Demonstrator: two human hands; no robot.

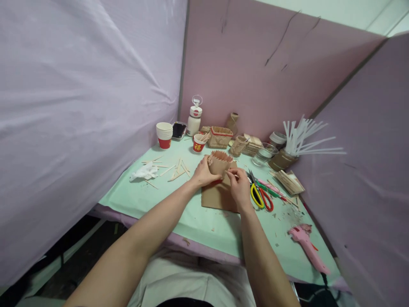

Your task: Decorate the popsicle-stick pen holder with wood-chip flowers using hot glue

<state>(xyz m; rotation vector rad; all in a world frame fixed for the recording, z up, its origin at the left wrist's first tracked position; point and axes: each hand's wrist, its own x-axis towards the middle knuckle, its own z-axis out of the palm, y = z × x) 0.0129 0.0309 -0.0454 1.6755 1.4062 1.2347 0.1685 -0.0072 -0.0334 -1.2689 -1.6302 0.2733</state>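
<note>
My left hand is wrapped round the side of a brown cup with a jagged, zigzag rim, thumb across its front. Fingers pinched together, my right hand is at the cup's right side; a small pale bit shows at the fingertips, too small to name. Under the cup lies a flat square of brown cardboard. Just right of my right hand are scissors with yellow handles and scissors with red handles.
A pink glue gun lies at the right front. Loose wooden sticks and a crumpled white tissue are on the left. Behind stand stacked paper cups, a white bottle, a small box, a glass bowl and white glue sticks.
</note>
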